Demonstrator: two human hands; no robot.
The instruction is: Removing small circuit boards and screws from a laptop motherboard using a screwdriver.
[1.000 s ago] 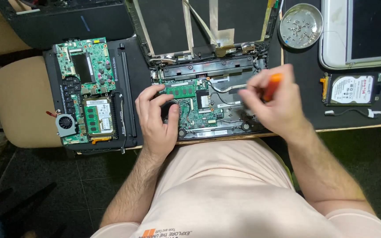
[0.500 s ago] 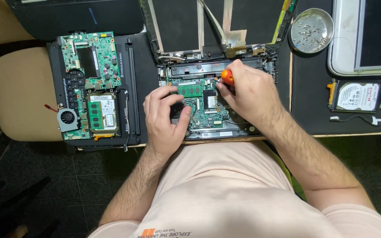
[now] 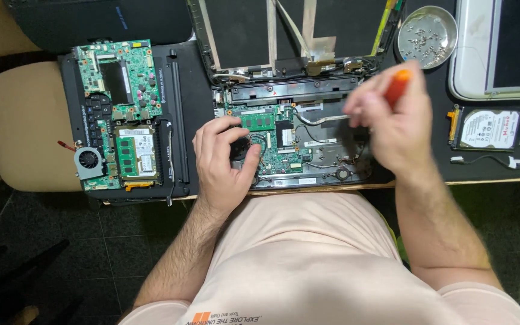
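Two opened laptops (image 3: 296, 144) (image 3: 121, 114), two hands (image 3: 224, 159) (image 3: 392, 123), one screwdriver (image 3: 397, 87), one screw dish (image 3: 427, 36), one hard drive (image 3: 489, 128).

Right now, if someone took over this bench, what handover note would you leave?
Left hand: resting on the opened laptop base, fingers at its fan.
Right hand: gripping an orange-handled screwdriver, raised above the base; motion-blurred.
Done: cover off, green board exposed, loose screws in the metal dish, hard drive lying out at right.
Left: board sits in the base.
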